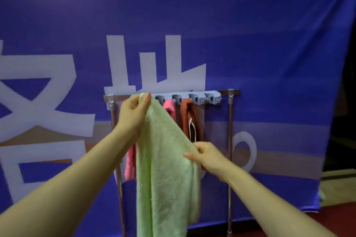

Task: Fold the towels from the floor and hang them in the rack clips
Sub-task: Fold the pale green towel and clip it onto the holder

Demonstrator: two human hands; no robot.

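Behind everything hangs a large blue banner (260, 34) with white characters. In front of it stands the metal rack (230, 140), and along its top bar runs a grey clip strip (204, 96).

The green towel (165, 169) is the biggest cloth here. It is off the floor and hangs long in front of the rack, with its top corner lifted to the left end of the clip strip. We cannot tell if this corner already sits in a clip, because the hand covers that place. The left hand (133, 110) pinches this top corner between the thumb and curled fingers. The right hand (207, 157) is lower and pinches the towel's right edge, fingers bent around the cloth.

A brown towel (186, 119) hangs from a middle clip and a pink towel (170, 108) just beside it on the left. A second pink towel (130, 163) shows below the left forearm, its top hidden.

We judge that three towels are done and the green one is in hand, loosely folded at best. The two clips at the right end look free. Whether more towels wait on the floor, we cannot see.
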